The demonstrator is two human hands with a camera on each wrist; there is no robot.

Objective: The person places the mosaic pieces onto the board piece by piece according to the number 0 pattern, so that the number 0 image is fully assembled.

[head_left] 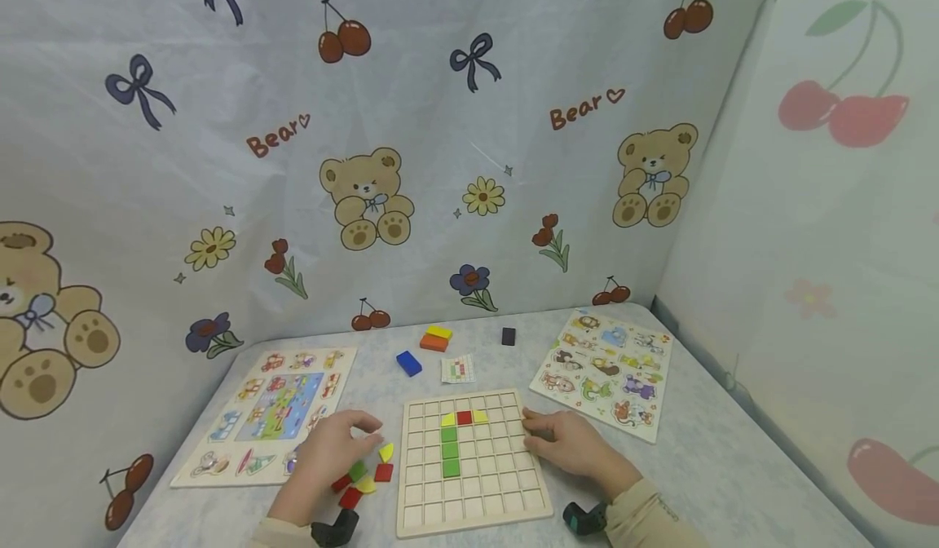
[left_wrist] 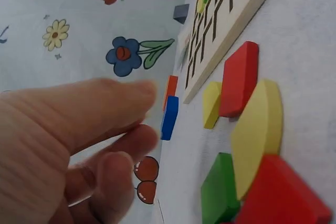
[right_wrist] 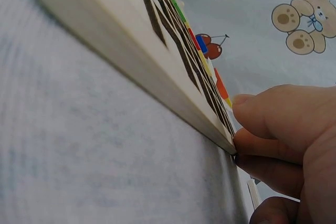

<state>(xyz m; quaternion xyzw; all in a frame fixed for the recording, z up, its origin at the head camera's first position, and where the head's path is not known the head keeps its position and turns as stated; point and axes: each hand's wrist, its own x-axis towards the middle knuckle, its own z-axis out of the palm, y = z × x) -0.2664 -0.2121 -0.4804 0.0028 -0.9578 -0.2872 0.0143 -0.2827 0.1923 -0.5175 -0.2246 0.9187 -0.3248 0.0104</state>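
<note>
A square wooden grid board [head_left: 473, 523] lies on the table between the hands. Set in its cells are a column of green squares [head_left: 450, 450], a red square [head_left: 465, 417] and two yellow curved-edge pieces [head_left: 480, 416]. My right hand [head_left: 568, 442] holds the board's right edge, thumb [right_wrist: 257, 109] over the top and fingers against the side. To the left of the board, my left hand [head_left: 337, 448] hovers with relaxed, loosely bent fingers, holding nothing. Beside it lie loose red pieces [left_wrist: 240, 80], yellow pieces [left_wrist: 260, 129] and a green piece [left_wrist: 220, 190].
Behind the board sit a small pattern card [head_left: 458, 369], a blue block [head_left: 408, 363], orange [head_left: 434, 342] and yellow blocks [head_left: 439, 332], and a black block [head_left: 509, 336]. Picture puzzle boards flank it, one left [head_left: 220, 405] and one right [head_left: 587, 385]. A printed curtain rises behind.
</note>
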